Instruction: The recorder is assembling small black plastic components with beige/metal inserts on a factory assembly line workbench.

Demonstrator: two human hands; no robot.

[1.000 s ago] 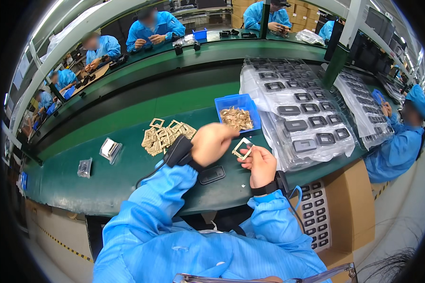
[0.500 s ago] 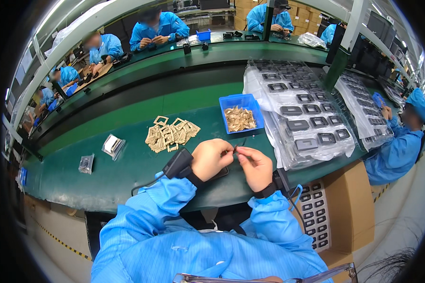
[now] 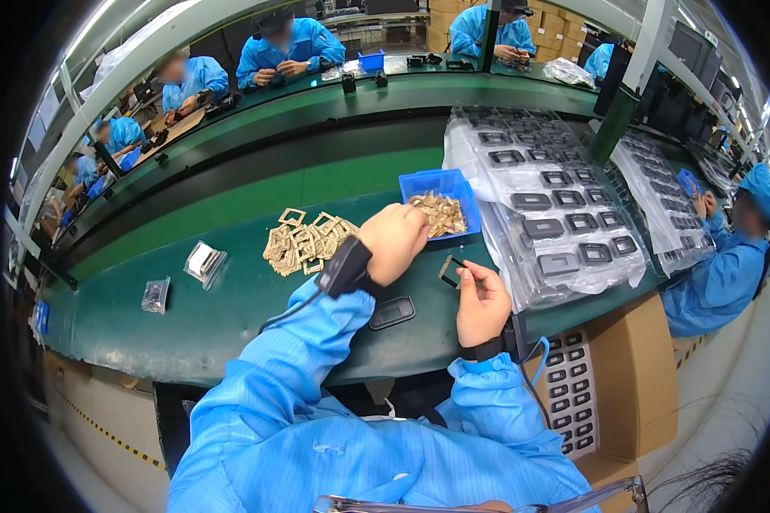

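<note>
My left hand (image 3: 393, 244) is at the near left edge of a blue bin (image 3: 441, 177) of tan paper-like scraps (image 3: 441, 214). Its fingertips are pinched together; whatever is between them is too small to make out. Between thumb and fingers, my right hand (image 3: 483, 303) grips a small thin rectangular frame (image 3: 447, 272), dark along one edge and pale along another, held tilted just above the table. Below the left wrist, a black oblong plastic housing (image 3: 392, 313) lies on the green table (image 3: 180, 338). A pile of tan rectangular frames (image 3: 308, 244) spreads beyond my left wrist.
Stacked trays of black housings (image 3: 565, 222) in clear plastic stand to the right. Two small bags, one with pale parts (image 3: 205, 263) and one dark (image 3: 156, 296), lie at left. A cardboard box (image 3: 633, 376) with more housings sits below the right edge. Several co-workers in blue sit around.
My hands have parted. The left went up to the bin's edge; the right moved slightly right with the frame, now in plain view. The black housing under my left hand is uncovered.
</note>
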